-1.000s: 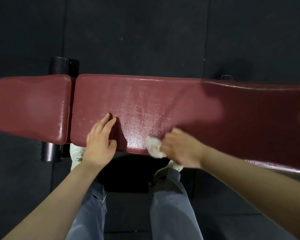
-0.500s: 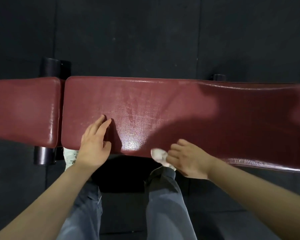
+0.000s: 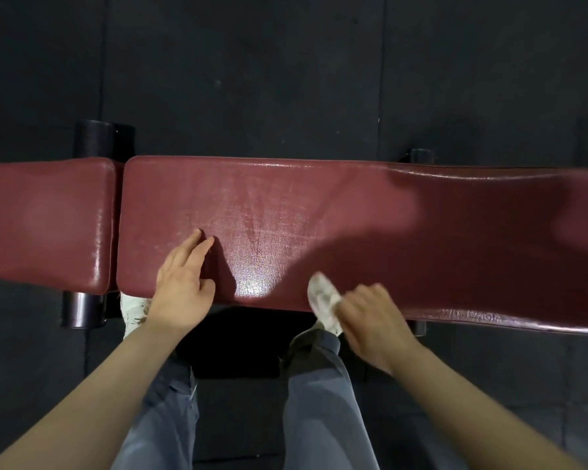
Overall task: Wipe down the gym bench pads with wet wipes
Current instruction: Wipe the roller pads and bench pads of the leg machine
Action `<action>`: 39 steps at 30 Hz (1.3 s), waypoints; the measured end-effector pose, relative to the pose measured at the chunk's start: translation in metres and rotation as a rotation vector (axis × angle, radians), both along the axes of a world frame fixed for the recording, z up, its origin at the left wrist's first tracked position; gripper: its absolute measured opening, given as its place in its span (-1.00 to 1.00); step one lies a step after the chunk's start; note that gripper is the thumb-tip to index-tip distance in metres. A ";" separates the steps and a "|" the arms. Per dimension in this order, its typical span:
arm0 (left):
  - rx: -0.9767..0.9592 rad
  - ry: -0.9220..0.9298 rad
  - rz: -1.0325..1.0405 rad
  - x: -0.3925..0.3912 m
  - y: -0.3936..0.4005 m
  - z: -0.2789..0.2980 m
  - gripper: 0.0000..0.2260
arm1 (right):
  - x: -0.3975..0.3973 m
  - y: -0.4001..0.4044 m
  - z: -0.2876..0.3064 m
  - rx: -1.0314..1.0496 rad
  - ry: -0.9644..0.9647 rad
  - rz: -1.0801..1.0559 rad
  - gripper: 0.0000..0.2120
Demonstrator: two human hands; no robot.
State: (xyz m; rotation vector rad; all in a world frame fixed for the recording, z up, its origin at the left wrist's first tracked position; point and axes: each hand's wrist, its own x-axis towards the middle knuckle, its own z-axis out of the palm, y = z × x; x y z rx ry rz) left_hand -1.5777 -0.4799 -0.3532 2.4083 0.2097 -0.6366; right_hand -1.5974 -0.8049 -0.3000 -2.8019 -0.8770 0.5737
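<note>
Both hands are at the near edge of the bench. Farthest left lies the short dark-red vinyl seat pad [image 3: 45, 222], with a black cylindrical frame foot [image 3: 82, 308] showing below its near edge. A narrow gap separates it from the long dark-red vinyl back pad [image 3: 319, 212], which runs off to the right. On that long pad the left hand [image 3: 184, 279] lies flat and open, palm down, fingers pointing away, apparently bracing. Just right of it a glossy patch catches the light near the edge. Further right, the right hand [image 3: 370, 320] is closed around a crumpled white wet wipe [image 3: 323, 300], pressing it on the pad's near edge; the hand is motion-blurred.

The step in hand looks like wiping the near rim of the long pad. Next, the wipe probably needs carrying rightward along the shadowed stretch, with steady pressure.

Faint embossed marks sit on the rim at the right, too blurred to read.
</note>
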 end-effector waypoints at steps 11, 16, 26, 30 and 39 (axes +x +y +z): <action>-0.031 0.024 -0.021 0.004 0.007 0.008 -0.35 | -0.004 0.021 0.017 0.135 -0.038 -0.007 -0.94; -0.094 0.005 -0.021 0.008 0.013 0.030 -0.40 | 0.013 0.073 0.029 0.242 0.165 -0.474 -0.91; -0.611 0.191 0.191 0.019 0.087 0.078 -0.57 | 0.043 0.209 0.054 0.829 0.865 -1.218 -0.83; -0.723 0.193 0.219 0.022 0.134 0.100 -0.65 | 0.047 0.265 0.064 0.909 1.033 -1.189 -0.79; -0.722 0.165 0.231 0.030 0.230 0.124 -0.92 | 0.046 0.362 0.082 0.962 1.055 -1.228 -0.52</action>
